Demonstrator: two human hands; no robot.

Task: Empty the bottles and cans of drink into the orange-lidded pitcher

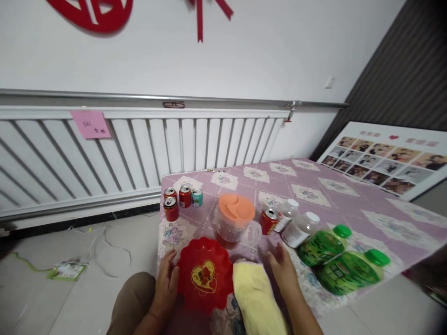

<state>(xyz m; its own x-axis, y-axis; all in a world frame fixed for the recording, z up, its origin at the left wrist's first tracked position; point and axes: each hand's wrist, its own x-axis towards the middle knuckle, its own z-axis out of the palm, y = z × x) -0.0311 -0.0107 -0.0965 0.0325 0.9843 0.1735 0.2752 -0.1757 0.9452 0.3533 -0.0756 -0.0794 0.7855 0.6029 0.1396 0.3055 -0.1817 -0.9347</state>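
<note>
A red scalloped plate (190, 295) with a gold heart design lies on the table at front centre. Along its left rim is my left hand (166, 283), fingers loosely stretched forward; whether it touches the plate is hard to tell. A folded pale yellow cloth (256, 298) lies just right of the plate. To the cloth's right, my right hand (284, 272) has its fingers apart and nothing in it. Behind the plate stands a clear plastic pitcher (226, 232) with an orange lid (236, 209) and a handle on its right.
Several opened drink cans (185, 197) stand at the table's left corner. Another red can (268, 222), two white-capped bottles (300, 230) and two green-capped bottles (352, 272) line the right. A white radiator (209, 139) runs behind; a power strip (67, 271) lies on the floor.
</note>
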